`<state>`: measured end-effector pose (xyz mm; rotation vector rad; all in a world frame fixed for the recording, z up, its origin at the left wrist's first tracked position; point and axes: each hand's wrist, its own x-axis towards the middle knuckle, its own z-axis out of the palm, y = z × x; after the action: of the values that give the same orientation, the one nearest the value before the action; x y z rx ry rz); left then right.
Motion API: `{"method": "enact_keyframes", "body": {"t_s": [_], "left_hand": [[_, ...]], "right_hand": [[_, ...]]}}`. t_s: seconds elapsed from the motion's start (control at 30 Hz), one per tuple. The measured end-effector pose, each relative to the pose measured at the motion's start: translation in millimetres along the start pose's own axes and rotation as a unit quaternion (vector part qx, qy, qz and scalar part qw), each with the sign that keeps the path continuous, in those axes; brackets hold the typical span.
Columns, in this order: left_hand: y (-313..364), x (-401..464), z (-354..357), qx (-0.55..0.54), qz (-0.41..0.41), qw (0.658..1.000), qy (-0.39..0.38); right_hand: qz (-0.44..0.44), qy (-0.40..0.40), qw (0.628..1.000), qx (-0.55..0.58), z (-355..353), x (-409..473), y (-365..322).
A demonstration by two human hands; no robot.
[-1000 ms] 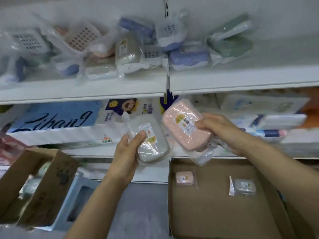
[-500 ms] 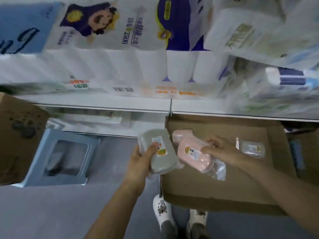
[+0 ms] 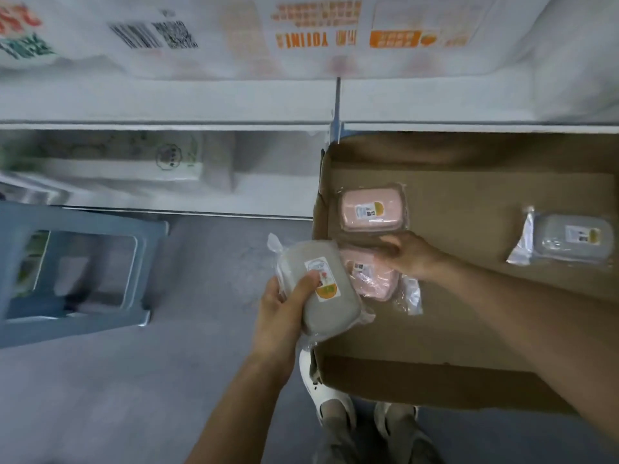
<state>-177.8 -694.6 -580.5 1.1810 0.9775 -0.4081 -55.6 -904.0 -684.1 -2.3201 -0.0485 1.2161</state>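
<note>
Along the top of the frame a white plastic pack (image 3: 301,45) carries a black barcode at upper left and upside-down orange capitals that seem to read YOTIME. The smaller print is too blurred to read. Under it runs a white metal shelf edge (image 3: 167,105).

In the centre the left hand (image 3: 281,306) grips a grey-green rounded rectangular soap box (image 3: 338,306) wrapped in crinkled clear film. Its thumb presses on the white-and-yellow sticker. The box is over the near-left corner of a flat brown cardboard carton (image 3: 469,329).

Just to its right, the right hand (image 3: 408,259) curls its fingers over a pink soap box (image 3: 365,279), film-wrapped and low inside the carton. Whether this box rests on the cardboard cannot be told.

A second pink soap box (image 3: 371,211) lies just above it, and a grey soap box (image 3: 572,242) lies well apart near the right edge. At left a blue plastic stool (image 3: 77,262) stands on the smooth grey floor (image 3: 167,380).
</note>
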Motion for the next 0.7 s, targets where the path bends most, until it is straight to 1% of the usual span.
{"method": "enact_keyframes", "body": {"t_s": [0.03, 0.07, 0.1, 0.13, 0.17, 0.2, 0.23, 0.27, 0.3, 0.33, 0.43, 0.5, 0.53, 0.57, 0.6, 0.63, 0.67, 0.7], "left_hand": [[-2.6, 1.5, 3.6, 0.005, -0.004, 1.0, 0.001], [-5.1, 2.7, 6.9, 0.012, -0.008, 1.0, 0.005], [-6.2, 3.5, 10.9, 0.018, -0.011, 1.0, 0.01], [-5.8, 3.7, 16.2, 0.021, -0.01, 1.0, 0.012], [-3.5, 3.1, 22.6, 0.024, -0.006, 1.0, 0.01], [-0.6, 3.2, 30.0, 0.029, 0.003, 1.0, 0.004], [3.2, 2.9, 38.6, 0.036, 0.015, 0.999, -0.005], [7.6, 2.1, 47.7, 0.047, 0.027, 0.998, -0.019], [11.9, 1.3, 57.4, 0.057, 0.034, 0.997, -0.036], [14.7, 1.4, 66.7, 0.071, 0.043, 0.995, -0.053], [16.8, 5.1, 90.5, 0.12, 0.038, 0.986, -0.11], [13.3, 8.4, 106.2, 0.145, 0.01, 0.978, -0.153], [10.0, 10.5, 115.3, 0.18, 0.003, 0.97, -0.162], [7.2, 12.8, 121.1, 0.234, 0.012, 0.959, -0.162], [1.4, 18.1, 123.5, 0.305, 0.038, 0.939, -0.154], [-7.2, 26.0, 125.0, 0.388, 0.08, 0.908, -0.136], [-16.2, 36.6, 124.3, 0.478, 0.131, 0.861, -0.115], [-25.8, 48.4, 121.8, 0.565, 0.177, 0.799, -0.107]], "right_hand": [[0.001, 0.051, 0.997, -0.062, 1.0, -0.1, 1.5], [-0.005, 0.104, 0.991, -0.085, 1.8, -4.7, 0.6], [-0.02, 0.143, 0.988, -0.052, 1.6, -12.9, -3.7], [-0.041, 0.156, 0.986, 0.037, -1.1, -24.3, -10.6], [-0.066, 0.138, 0.976, 0.158, -5.1, -38.0, -20.0], [-0.088, 0.086, 0.955, 0.27, -10.2, -54.5, -31.4], [-0.096, 0.02, 0.936, 0.337, -15.1, -70.7, -40.9], [-0.099, -0.037, 0.927, 0.359, -19.4, -83.1, -46.6], [-0.098, -0.07, 0.928, 0.352, -22.7, -91.6, -48.2], [-0.094, -0.076, 0.932, 0.34, -25.5, -96.8, -46.6], [-0.06, -0.034, 0.941, 0.33, -31.2, -99.8, -28.5], [-0.027, 0.005, 0.951, 0.307, -36.3, -101.2, -8.9], [-0.016, 0.025, 0.958, 0.285, -38.0, -102.0, 5.7], [-0.008, 0.048, 0.966, 0.253, -39.7, -102.3, 19.4], [0.003, 0.071, 0.974, 0.213, -41.5, -102.5, 35.5], [0.02, 0.09, 0.982, 0.163, -42.6, -102.8, 56.9], [0.041, 0.1, 0.99, 0.094, -43.7, -103.8, 78.7], [0.058, 0.109, 0.992, 0.022, -44.3, -104.7, 100.4]]}}
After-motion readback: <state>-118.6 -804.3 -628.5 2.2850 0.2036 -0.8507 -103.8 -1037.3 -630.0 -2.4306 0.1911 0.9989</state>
